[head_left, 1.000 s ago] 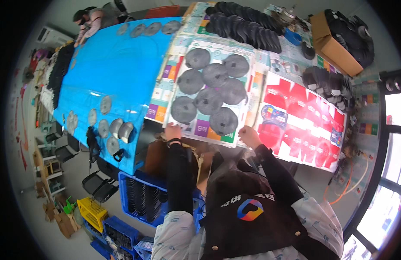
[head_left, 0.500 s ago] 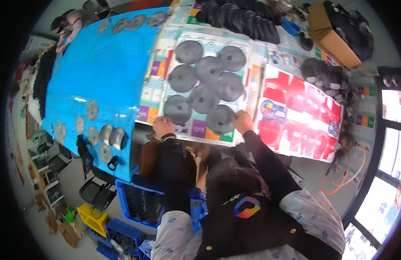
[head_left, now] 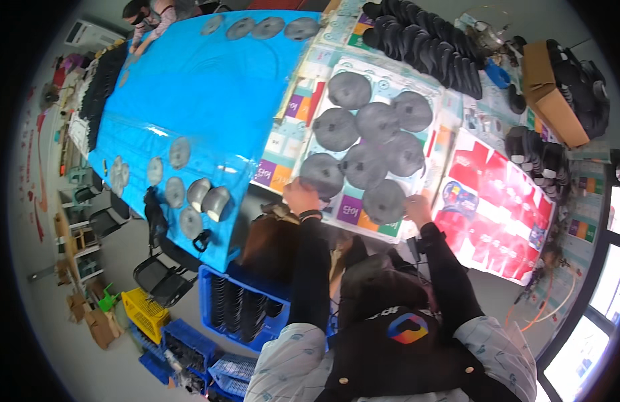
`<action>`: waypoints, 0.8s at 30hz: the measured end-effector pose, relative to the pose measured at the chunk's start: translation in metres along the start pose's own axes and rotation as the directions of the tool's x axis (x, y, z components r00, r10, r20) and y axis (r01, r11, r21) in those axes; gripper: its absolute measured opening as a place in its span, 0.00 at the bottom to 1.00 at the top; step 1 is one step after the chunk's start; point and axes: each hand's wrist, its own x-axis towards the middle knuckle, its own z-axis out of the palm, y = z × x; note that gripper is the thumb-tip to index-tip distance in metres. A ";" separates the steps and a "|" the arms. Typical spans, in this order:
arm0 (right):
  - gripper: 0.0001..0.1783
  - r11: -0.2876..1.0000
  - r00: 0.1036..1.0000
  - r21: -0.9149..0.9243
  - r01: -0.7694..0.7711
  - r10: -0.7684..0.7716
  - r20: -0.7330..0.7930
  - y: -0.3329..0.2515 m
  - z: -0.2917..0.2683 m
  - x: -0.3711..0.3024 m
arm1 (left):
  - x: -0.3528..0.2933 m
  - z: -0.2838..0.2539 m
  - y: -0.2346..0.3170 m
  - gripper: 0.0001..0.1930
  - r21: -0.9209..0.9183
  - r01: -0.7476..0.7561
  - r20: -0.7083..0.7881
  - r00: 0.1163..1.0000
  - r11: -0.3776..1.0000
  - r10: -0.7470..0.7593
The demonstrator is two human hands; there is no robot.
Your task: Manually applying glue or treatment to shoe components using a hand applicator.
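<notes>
Several round grey discs, each with a small dark mark near its middle, lie close together on a white printed sheet [head_left: 310, 157] in front of me. My left hand [head_left: 302, 196], fingers curled, is at the lower left edge of the nearest left disc [head_left: 321, 175]. By the right edge of the nearest right disc [head_left: 383, 201], my right hand [head_left: 417, 209] has its fingers drawn together. Whether either hand pinches a disc or the sheet's edge is too small to tell.
A blue-covered table [head_left: 209, 100] with more grey discs stands to the left; another person [head_left: 152, 17] leans at its far end. Red printed sheets [head_left: 497, 201] lie on my right. Dark curved pieces [head_left: 424, 47] and a cardboard box [head_left: 551, 94] are behind. A blue crate [head_left: 233, 301] stands below left.
The whole view has shifted, so the tables and discs appear farther right and a little lower. Both hands stay near the same two discs, whose layout looks the same.
</notes>
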 end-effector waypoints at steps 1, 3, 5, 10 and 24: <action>0.19 0.999 1.000 -0.033 0.008 -0.008 0.009 -0.011 0.011 -0.011 | 0.000 -0.003 -0.009 0.13 -0.026 0.009 -0.053 0.999 1.000 -0.010; 0.19 0.999 1.000 -0.037 0.000 0.000 -0.011 -0.021 0.006 -0.019 | 0.001 -0.002 -0.015 0.13 -0.053 0.021 -0.107 0.994 0.998 -0.027; 0.18 1.000 1.000 0.001 -0.022 0.022 -0.019 -0.019 0.000 -0.024 | -0.001 0.003 -0.010 0.11 -0.122 0.042 -0.069 0.996 0.992 -0.051; 0.18 0.998 0.998 0.045 -0.044 0.042 0.055 -0.033 -0.002 -0.045 | 0.015 0.005 -0.018 0.06 -0.293 0.132 0.012 0.991 0.947 -0.135; 0.21 0.990 0.990 0.139 -0.031 0.011 0.142 -0.041 -0.030 -0.088 | 0.038 -0.009 -0.136 0.14 -0.529 0.350 0.257 0.934 0.773 -0.247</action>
